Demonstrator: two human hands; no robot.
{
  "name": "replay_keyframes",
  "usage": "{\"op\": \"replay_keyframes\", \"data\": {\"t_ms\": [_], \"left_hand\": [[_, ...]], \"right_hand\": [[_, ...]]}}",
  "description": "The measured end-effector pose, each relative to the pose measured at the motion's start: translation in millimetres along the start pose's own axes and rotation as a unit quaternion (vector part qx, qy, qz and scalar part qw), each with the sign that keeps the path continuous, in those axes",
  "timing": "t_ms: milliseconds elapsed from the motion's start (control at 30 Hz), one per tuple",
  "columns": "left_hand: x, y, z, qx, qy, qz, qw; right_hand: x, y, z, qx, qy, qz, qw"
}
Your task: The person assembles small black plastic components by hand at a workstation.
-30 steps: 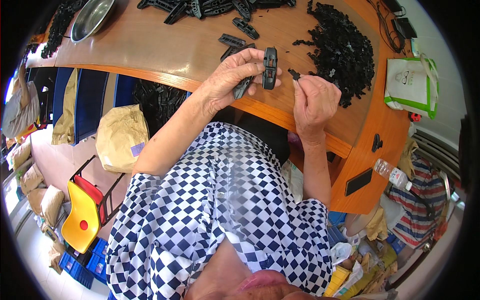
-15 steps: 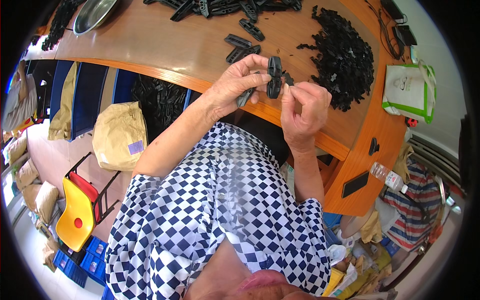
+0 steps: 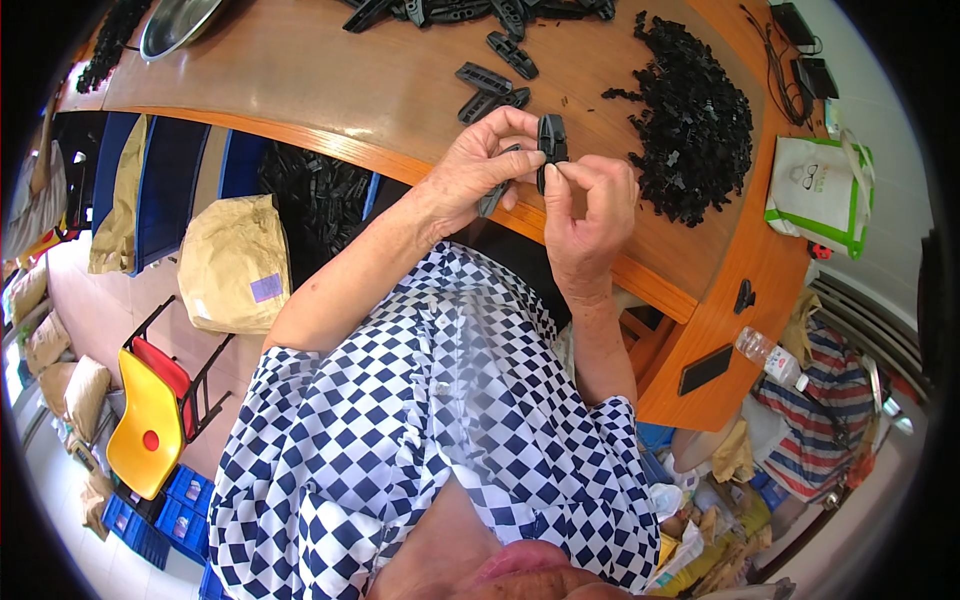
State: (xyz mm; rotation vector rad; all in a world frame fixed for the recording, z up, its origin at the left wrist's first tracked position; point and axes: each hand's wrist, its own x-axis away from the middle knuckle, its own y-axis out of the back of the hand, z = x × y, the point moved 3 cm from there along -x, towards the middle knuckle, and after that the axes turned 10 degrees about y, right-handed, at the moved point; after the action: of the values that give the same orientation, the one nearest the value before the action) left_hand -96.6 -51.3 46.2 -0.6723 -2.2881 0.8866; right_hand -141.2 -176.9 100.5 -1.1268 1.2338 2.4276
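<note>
My left hand (image 3: 482, 168) and my right hand (image 3: 590, 212) meet over the front edge of the wooden table (image 3: 330, 80). Between them stands a long black plastic part (image 3: 551, 140), upright, pinched by the fingers of both hands. A second dark part (image 3: 493, 196) sticks out below my left palm. My right thumb and forefinger press on the side of the upright part. A heap of small black plastic pieces (image 3: 695, 120) lies on the table just right of my hands.
Several long black parts (image 3: 490, 80) lie on the table beyond my hands, with more along the far edge. A metal bowl (image 3: 175, 22) sits far left. A white and green bag (image 3: 820, 185) is at the right. Brown sacks (image 3: 232, 265) and a yellow chair (image 3: 150, 430) stand on the floor.
My right hand has come up from the table edge to the upright black part, which it now pinches together with my left hand. Both hands have drawn closer together.
</note>
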Motion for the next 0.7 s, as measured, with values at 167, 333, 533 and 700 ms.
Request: {"op": "replay_keyframes", "data": {"t_ms": [167,333,533,700], "left_hand": [[2.7,1.5,3.1,-0.063,0.003,0.004,0.998],[15.7,0.7,17.1,-0.2,0.005,0.024,0.979],[18.5,-2.9,50.7,-0.274,-0.059,0.03,0.96],[26.4,-5.2,60.9,-0.325,-0.029,-0.019,0.945]], "right_hand": [[16.5,-4.2,-14.7,-0.221,-0.254,-0.007,0.942],[41.3,-11.2,-19.5,-0.507,-0.43,0.011,0.747],[76.7,-4.5,-18.1,-0.503,-0.47,0.044,0.724],[87.9,-1.8,-7.8,-0.472,-0.45,0.03,0.758]]}}
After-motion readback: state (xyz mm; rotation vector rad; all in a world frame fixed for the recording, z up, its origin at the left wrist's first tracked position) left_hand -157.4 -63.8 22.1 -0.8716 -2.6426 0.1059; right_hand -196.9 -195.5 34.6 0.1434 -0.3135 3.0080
